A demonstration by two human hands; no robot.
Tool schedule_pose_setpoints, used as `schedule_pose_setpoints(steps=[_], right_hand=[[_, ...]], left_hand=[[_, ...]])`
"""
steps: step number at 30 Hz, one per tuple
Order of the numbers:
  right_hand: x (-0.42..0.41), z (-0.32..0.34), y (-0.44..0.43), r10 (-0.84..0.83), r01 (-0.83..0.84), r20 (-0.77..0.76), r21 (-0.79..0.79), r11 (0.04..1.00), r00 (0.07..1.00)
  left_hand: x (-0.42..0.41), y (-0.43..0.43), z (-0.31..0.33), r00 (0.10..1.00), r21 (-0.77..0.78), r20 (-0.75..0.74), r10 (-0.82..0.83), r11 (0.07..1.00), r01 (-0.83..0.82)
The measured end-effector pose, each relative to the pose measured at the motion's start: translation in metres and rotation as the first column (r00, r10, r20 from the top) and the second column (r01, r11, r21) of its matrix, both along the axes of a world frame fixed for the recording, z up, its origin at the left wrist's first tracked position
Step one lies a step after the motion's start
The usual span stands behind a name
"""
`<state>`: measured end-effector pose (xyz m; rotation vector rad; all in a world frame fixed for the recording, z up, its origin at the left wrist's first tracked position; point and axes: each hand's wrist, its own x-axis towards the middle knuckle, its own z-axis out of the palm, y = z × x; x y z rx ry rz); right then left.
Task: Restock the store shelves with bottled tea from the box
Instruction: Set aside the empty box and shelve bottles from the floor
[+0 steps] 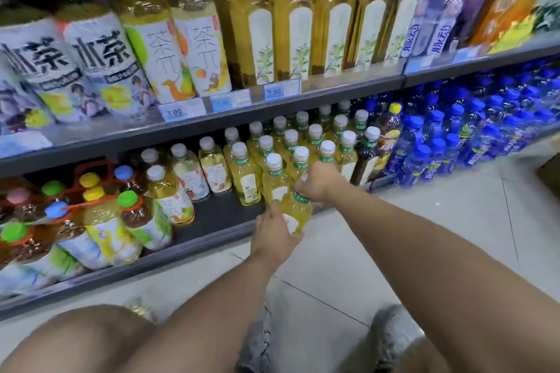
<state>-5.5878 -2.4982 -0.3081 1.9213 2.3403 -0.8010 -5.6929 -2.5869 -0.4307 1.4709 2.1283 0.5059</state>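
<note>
A small bottle of yellow tea [295, 212] with a green neck band is tilted at the front edge of the bottom shelf [212, 241]. My left hand [274, 235] grips its lower body from the left. My right hand [316, 180] holds its cap and neck from above, so the cap is hidden. Just behind stand rows of matching yellow tea bottles [274, 174] with white caps. The box is not in view.
Larger tea bottles [169, 191] and handled multi-packs [91, 215] fill the bottom shelf's left. Blue-capped bottles [436, 151] crowd the right. The upper shelf [272, 106] holds tall tea bottles above price tags. Pale floor tiles [424, 236] lie in front. My knees are at the bottom.
</note>
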Motion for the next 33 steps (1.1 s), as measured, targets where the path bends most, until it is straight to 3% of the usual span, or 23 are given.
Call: schedule_pose_setpoints(steps=[6, 13, 22, 27, 33], right_hand=[[-0.085, 0.017, -0.001, 0.163, -0.165, 0.036, 0.069, 0.984, 0.986], [-0.125, 0.004, 0.037, 0.241, -0.244, 0.035, 0.134, 0.961, 0.97], [-0.147, -0.071, 0.055, 0.296, -0.307, 0.106, 0.115, 0.945, 0.949], [-0.153, -0.076, 0.06, 0.24, -0.249, 0.083, 0.123, 0.961, 0.967], [-0.148, -0.063, 0.048, 0.233, -0.252, 0.157, 0.118, 0.96, 0.96]], left_hand=[[-0.086, 0.009, 0.016, 0.99, 0.043, 0.131, 0.05, 0.997, -0.056], [-0.116, 0.038, 0.011, 0.963, 0.105, 0.25, 0.104, 0.985, -0.133], [-0.144, 0.053, -0.025, 0.934, -0.14, 0.35, 0.075, 0.99, -0.027], [-0.151, 0.058, -0.02, 0.954, -0.198, 0.298, 0.009, 0.979, 0.053], [-0.15, 0.048, 0.007, 0.976, -0.353, 0.213, -0.047, 0.928, 0.122]])
